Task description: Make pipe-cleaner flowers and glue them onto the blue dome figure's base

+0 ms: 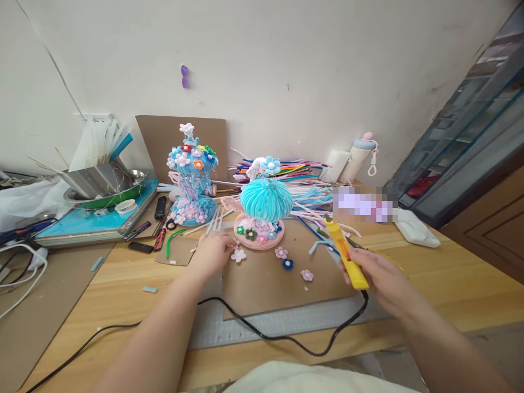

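Observation:
My right hand (pixel 376 273) grips a yellow hot glue gun (pixel 346 256), its nozzle pointing up and away from me and its black cord (pixel 282 339) trailing below. My left hand (pixel 215 250) is closed, fingertips pinched beside a pale pink flower (pixel 238 255); what they hold, if anything, is hidden. Just beyond stands a pipe-cleaner piece with a turquoise pleated dome (pixel 267 200) over a round pink base (pixel 268 244) bearing small flowers. On the cardboard (pixel 262 295) lie a dark blue flower (pixel 288 264) and two pink ones (pixel 281 252) (pixel 307 275).
A taller flower-covered blue piece (pixel 192 180) stands back left. Bundled pipe cleaners (pixel 303 194) lie behind. At left are a metal bowl (pixel 96 177) and black-handled tools (pixel 160 207). A bottle (pixel 359 158) and white case (pixel 417 228) are at right.

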Available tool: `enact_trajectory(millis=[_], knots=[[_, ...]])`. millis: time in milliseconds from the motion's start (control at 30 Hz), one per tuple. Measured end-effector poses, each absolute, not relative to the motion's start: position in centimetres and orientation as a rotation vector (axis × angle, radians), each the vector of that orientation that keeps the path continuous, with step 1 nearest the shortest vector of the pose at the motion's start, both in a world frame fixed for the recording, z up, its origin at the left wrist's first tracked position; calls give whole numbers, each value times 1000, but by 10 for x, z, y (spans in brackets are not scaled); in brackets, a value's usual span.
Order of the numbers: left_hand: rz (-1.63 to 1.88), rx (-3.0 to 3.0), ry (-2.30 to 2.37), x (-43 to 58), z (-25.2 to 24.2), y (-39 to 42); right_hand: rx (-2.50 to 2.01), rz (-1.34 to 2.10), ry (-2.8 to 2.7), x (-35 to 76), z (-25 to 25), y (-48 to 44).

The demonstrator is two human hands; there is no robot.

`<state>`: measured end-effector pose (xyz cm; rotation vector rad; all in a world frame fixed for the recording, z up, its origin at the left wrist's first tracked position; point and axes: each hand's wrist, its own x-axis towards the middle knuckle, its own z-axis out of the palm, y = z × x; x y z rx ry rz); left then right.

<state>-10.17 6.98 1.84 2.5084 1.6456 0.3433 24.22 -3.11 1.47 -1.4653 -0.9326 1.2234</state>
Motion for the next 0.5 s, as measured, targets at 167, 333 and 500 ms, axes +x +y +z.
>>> enact_trajectory(millis=[167, 333, 500], knots=[[303, 2554, 1517, -92, 20, 63, -912, 1859, -441, 238, 17, -51], [300, 2590, 1459, -85, 27, 54, -639, 1939, -380, 239, 12, -54], [288, 2598, 1425, -78, 31, 49, -566, 1847, -263, 237, 7, -44]])
